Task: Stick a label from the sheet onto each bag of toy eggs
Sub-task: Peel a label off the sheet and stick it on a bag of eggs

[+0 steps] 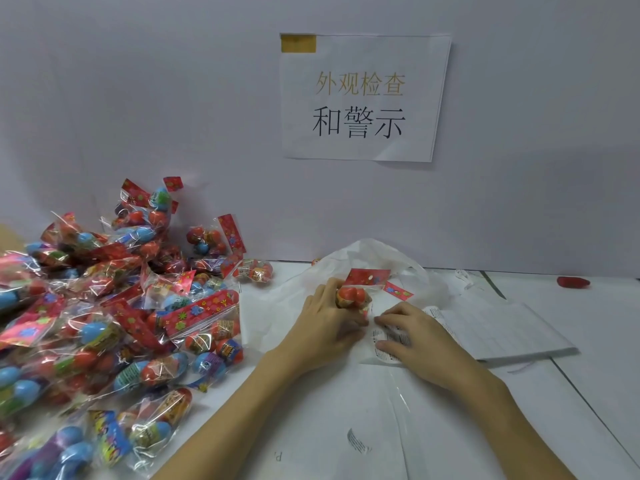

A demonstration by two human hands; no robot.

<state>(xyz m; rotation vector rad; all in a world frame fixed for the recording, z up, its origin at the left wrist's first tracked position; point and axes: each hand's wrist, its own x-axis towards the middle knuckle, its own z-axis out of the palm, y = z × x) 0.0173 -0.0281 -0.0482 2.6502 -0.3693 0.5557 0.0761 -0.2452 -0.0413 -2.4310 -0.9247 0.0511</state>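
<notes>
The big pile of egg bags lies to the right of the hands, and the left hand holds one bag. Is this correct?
Not quite. In the head view the pile of egg bags lies to the left of the hands. The left hand does hold one bag.

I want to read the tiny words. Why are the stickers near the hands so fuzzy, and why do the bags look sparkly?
Head view: the label sheet under the right hand is blurred and too small to read; the pile of bags sparkles with glare off the clear plastic; the wall sign is sharp.
</notes>
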